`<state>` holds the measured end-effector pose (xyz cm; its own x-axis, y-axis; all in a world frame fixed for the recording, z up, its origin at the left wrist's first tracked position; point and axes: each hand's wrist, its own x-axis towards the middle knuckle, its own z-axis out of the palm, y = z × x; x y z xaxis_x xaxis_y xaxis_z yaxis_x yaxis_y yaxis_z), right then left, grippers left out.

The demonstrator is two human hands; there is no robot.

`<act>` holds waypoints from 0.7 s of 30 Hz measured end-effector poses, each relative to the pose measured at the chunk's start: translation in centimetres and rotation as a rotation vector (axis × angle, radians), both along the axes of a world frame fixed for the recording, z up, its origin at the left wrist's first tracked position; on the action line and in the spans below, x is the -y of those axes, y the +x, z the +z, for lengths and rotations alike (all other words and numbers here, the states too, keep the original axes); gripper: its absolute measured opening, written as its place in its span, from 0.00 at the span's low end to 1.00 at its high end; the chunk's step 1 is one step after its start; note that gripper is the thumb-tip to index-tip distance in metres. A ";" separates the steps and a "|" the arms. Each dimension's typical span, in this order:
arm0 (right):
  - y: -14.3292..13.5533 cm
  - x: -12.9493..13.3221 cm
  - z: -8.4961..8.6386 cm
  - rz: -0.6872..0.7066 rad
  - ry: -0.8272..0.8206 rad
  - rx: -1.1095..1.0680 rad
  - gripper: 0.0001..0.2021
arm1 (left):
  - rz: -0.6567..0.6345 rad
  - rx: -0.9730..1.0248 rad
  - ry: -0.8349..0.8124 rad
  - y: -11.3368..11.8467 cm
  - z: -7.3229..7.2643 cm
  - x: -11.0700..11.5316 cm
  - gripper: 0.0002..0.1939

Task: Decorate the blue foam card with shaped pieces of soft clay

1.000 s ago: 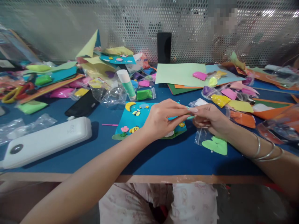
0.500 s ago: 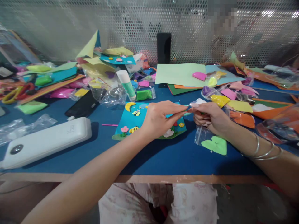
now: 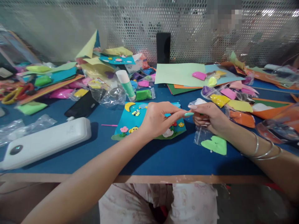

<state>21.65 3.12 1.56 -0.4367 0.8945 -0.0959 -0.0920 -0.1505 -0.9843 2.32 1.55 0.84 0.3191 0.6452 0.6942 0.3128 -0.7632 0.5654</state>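
My left hand (image 3: 161,119) is closed in a pinch above the right part of a blue picture card (image 3: 126,119), its fingertips meeting those of my right hand. My right hand (image 3: 209,115) is also pinched, the other fingers curled under. Whatever sits between the fingertips is too small to make out. On the card are a yellow clay moon (image 3: 129,107), a bee (image 3: 136,113), a pink flower (image 3: 124,129) and green along the bottom; my left hand hides its middle. Below my right hand lies a clear bag with light green clay (image 3: 215,145).
A white power bank (image 3: 49,141) lies at left, with a black phone-like object (image 3: 81,104) behind it. A glue stick (image 3: 126,84) stands beyond the card. Bagged clay (image 3: 219,100) and coloured paper (image 3: 179,73) cover the back. A dark phone (image 3: 163,48) leans on the perforated metal panel.
My left thumb has shifted slightly, so its teal nail now shows more plainly at the fingertips. Both hands otherwise stay in nearly the same place.
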 end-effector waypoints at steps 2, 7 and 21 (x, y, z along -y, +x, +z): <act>0.0 0.0 -0.1 -0.003 -0.001 -0.006 0.13 | 0.016 0.003 0.054 0.0 -0.3 -0.2 0.07; 0.0 0.0 -0.2 -0.004 -0.007 -0.009 0.11 | 0.032 0.002 0.059 0.2 -0.5 -0.3 0.06; -0.1 0.4 -0.5 0.159 0.125 0.108 0.20 | -0.028 0.004 0.120 0.4 -0.6 -0.2 0.07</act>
<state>21.53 2.68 1.06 -0.5661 0.8232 -0.0426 0.0304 -0.0307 -0.9991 2.69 1.80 0.20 0.3328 0.5480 0.7674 0.2886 -0.8340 0.4703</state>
